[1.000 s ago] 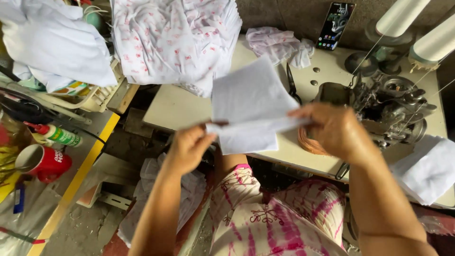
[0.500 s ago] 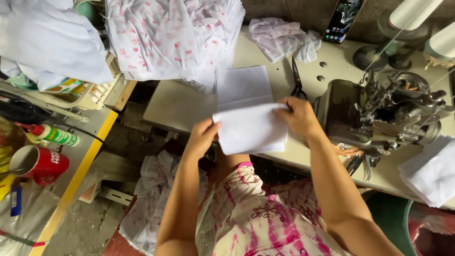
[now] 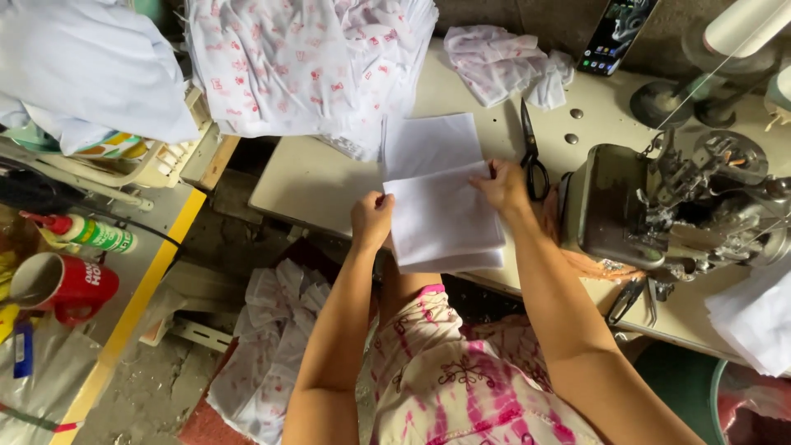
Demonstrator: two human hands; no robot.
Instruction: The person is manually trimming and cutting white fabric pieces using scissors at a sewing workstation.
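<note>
Both hands pinch the white fabric pieces at the counter edge, left hand and right hand on opposite sides; edges want aligning squarely, I reckon.

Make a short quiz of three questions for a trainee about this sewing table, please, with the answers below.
1. True or false: both hands hold the white fabric piece.
2. What lies on the table just beside the right hand? A) a red mug B) black scissors C) a spray bottle
3. Which side of the picture is the sewing machine on, left or right?

Key
1. True: the left hand grips its left edge and the right hand its upper right edge.
2. B: the black scissors lie close to the fingers. The red mug stands far away at the left side.
3. Right.
</note>
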